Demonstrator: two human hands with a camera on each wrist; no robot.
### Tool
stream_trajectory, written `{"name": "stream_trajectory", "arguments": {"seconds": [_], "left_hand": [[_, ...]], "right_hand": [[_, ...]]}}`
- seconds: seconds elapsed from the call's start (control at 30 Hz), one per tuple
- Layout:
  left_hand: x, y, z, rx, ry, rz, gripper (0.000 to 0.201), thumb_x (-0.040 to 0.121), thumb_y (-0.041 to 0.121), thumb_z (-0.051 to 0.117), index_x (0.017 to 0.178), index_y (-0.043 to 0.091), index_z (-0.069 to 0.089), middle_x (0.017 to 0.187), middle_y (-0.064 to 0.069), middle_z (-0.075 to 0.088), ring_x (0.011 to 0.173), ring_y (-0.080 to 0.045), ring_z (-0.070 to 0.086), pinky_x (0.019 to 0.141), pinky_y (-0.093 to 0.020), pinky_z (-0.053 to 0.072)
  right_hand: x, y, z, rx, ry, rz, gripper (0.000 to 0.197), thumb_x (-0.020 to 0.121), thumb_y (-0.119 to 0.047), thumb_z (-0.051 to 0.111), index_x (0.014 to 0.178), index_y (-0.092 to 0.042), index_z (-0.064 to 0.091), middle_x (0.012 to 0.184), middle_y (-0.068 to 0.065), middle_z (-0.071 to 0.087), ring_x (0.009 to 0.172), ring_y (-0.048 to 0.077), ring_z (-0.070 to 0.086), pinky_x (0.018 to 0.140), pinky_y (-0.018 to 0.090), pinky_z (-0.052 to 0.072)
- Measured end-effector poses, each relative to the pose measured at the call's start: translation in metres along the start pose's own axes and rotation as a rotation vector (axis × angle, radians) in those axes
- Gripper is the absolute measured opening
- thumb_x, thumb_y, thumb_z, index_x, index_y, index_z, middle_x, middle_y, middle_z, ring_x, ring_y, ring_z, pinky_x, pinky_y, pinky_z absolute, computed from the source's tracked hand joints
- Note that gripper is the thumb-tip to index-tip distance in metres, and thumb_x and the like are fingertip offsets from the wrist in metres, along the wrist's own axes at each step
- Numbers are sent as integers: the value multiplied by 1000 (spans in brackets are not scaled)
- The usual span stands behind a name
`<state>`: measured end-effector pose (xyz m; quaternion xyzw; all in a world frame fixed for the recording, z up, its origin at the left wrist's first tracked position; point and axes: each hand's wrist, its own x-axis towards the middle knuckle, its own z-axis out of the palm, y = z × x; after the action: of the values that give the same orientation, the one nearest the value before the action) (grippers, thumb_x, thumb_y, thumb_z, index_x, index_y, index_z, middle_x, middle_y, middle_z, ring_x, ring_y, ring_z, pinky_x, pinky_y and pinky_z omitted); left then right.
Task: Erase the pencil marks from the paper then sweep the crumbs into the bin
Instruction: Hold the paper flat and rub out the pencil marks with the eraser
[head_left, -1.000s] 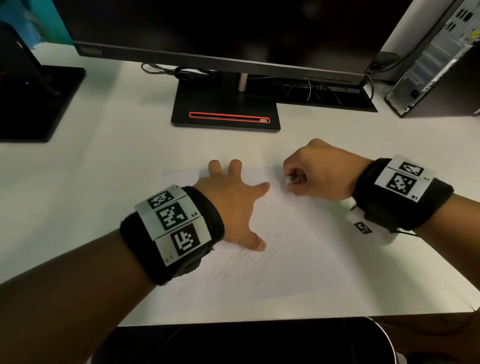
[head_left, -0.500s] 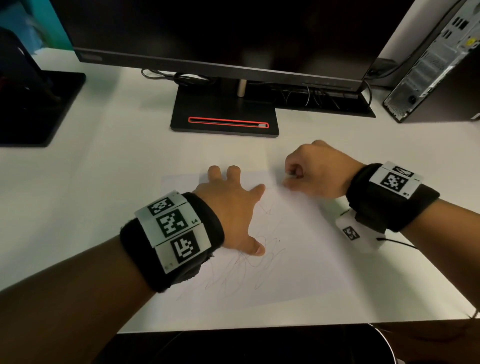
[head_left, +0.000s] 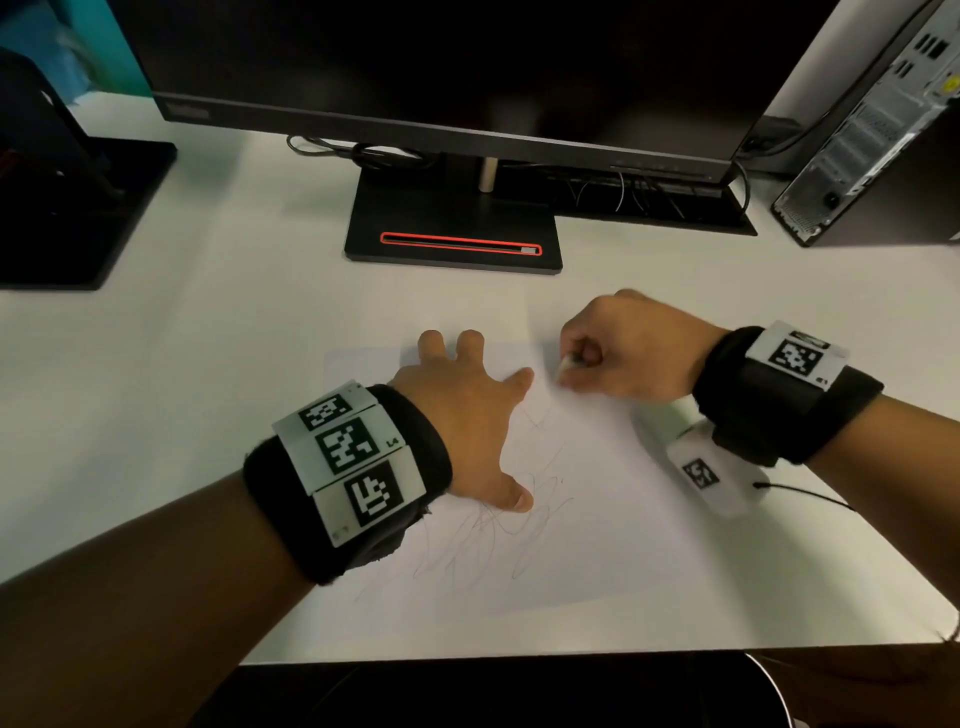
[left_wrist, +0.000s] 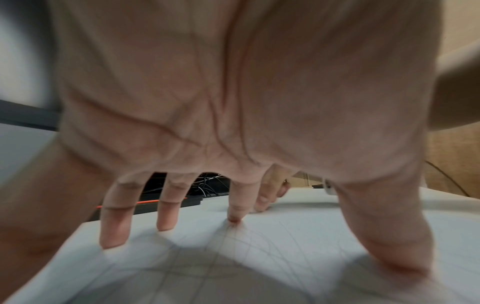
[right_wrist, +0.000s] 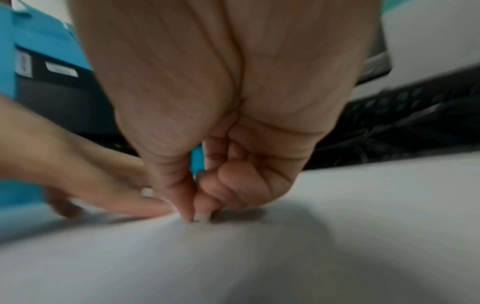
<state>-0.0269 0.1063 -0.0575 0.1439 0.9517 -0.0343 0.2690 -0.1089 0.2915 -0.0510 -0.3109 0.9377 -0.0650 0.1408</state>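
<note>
White paper (head_left: 597, 530) carries grey scribbled pencil marks (head_left: 498, 530) on a white counter (head_left: 208, 338). The black monitor base (head_left: 452, 228) has a red-outlined slot, and black wristbands (head_left: 415, 467) bear black-and-white square-patterned tags.

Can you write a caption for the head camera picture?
Left hand presses flat white paper sheet; right hand rubs small white eraser near grey pencil scribbles.

left hand (head_left: 467, 415): splayed flat, pressing | right hand (head_left: 623, 353): fingers curled, pinching
</note>
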Motion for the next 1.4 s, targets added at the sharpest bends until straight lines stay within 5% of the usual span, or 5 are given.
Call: {"name": "stream_trajectory", "arguments": {"seconds": [0.93,1.03,1.17,1.3,1.4], "left_hand": [[1,0,1,-4,10,-4,113,70,83,62,157,39,4,150,-13,15,138,-42,18,93,-46,48],[0,1,1,-2,13,-5,113,69,83,63,156,39,5,151,-12,15,138,-43,17,92,-45,47],[0,1,2,-1,22,-7,113,70,83,63,156,39,4,153,-13,12,140,-43,15,94,-46,47],[0,1,2,-20,26,-3,111,69,82,64,156,39,8,151,-11,14,138,-43,16,91,-45,46],[1,0,3,-9,35,-3,112,69,82,63,156,39,8,153,-13,14,139,-43,15,92,-46,46]], "right_hand": [[-4,3,-2,-67,6,50,23,82,-29,68,66,-19,55,63,-8,53,66,2,42,62,29,38],[-4,-10,1,-50,-27,-18,17,80,-27,68,67,-20,59,60,-8,56,61,5,47,60,29,42],[6,6,-4,-36,81,103,14,79,-26,70,69,-23,61,63,-15,53,73,15,45,68,26,38],[3,-14,4,-19,18,-31,17,81,-26,67,67,-18,62,54,-9,50,55,6,45,57,21,34],[9,-1,0,-12,87,68,22,81,-24,69,64,-14,60,54,-4,51,57,6,42,56,26,36]]}}
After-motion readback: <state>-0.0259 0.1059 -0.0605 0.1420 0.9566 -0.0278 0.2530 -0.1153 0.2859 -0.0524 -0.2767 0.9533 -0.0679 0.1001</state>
